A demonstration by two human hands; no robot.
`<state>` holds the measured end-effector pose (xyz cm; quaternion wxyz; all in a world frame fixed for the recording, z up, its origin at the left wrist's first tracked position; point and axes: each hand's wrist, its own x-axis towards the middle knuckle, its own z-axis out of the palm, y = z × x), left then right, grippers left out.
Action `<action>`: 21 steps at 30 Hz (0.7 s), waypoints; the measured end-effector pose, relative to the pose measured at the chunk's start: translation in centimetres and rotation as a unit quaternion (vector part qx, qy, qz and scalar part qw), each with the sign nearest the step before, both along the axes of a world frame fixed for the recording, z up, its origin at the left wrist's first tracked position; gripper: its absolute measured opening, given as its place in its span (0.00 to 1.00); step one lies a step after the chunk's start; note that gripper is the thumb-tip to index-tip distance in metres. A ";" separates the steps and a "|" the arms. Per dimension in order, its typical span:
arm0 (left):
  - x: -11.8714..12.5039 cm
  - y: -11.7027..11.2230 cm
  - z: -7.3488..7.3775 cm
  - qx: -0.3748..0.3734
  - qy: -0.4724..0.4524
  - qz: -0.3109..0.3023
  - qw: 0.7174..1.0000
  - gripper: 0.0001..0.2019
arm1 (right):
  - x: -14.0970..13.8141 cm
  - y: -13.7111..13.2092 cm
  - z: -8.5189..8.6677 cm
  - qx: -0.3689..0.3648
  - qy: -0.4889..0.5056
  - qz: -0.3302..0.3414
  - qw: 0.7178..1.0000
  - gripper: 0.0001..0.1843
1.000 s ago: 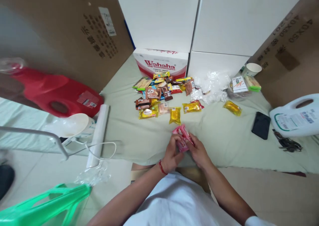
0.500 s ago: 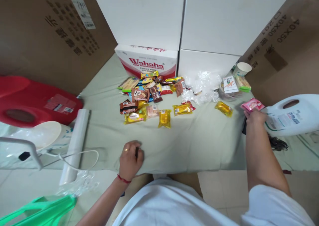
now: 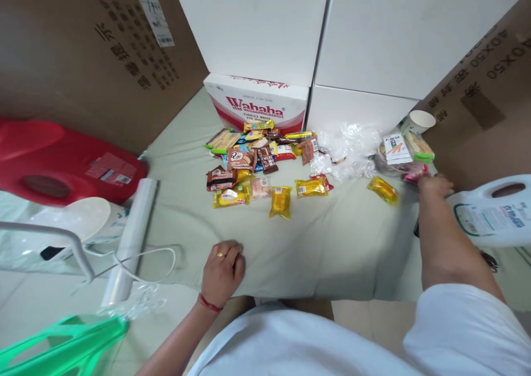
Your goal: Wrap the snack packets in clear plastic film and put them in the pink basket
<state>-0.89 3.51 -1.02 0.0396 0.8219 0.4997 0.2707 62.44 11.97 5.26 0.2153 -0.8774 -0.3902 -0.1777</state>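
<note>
At the right side of the cloth, my right hand (image 3: 435, 187) is closed at a pink snack packet (image 3: 415, 175), its fingertips partly hidden behind the hand. The packet lies against a round clear container topped by a white card with orange sticks printed on it (image 3: 397, 149). My left hand (image 3: 223, 271) rests near the front edge, fingers curled in, with nothing seen in it. Ahead of it are a yellow-wrapped snack cake (image 3: 281, 201) and a heap of wrapped snacks (image 3: 243, 159). Another yellow-wrapped cake (image 3: 383, 190) lies left of my right forearm.
Crumpled clear plastic bags (image 3: 350, 146) lie mid-back. A paper cup (image 3: 420, 121) stands at back right, a white jug (image 3: 495, 210) beside my right arm. Leftward are a red jug (image 3: 70, 163), a plastic roll (image 3: 135, 232) and a white cable (image 3: 173, 260). Boxes (image 3: 257, 102) wall the back.
My right hand has moved away from me, taking the pink packet from beside the white jug to the clear container. My left hand stays curled on the cloth. The view has shifted slightly.
</note>
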 end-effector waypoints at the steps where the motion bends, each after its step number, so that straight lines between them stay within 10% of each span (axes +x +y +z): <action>1: 0.0 0.0 0.0 0.001 -0.002 -0.002 1.000 0.07 | -0.5 -0.4 -0.3 0.023 -0.001 -0.043 0.999 0.19; 3: 0.0 0.0 0.1 0.003 -0.006 -0.007 1.000 0.07 | -2.2 -1.0 -1.0 0.068 -0.003 -0.082 0.994 0.19; 9: 0.0 0.1 0.2 0.013 0.008 -0.008 1.000 0.07 | -7.6 -0.1 -2.7 -0.055 -0.029 0.108 0.992 0.21; 21: 0.2 0.3 0.4 0.024 0.033 0.001 0.999 0.07 | 2.2 7.2 -2.7 -0.109 0.022 0.029 0.993 0.17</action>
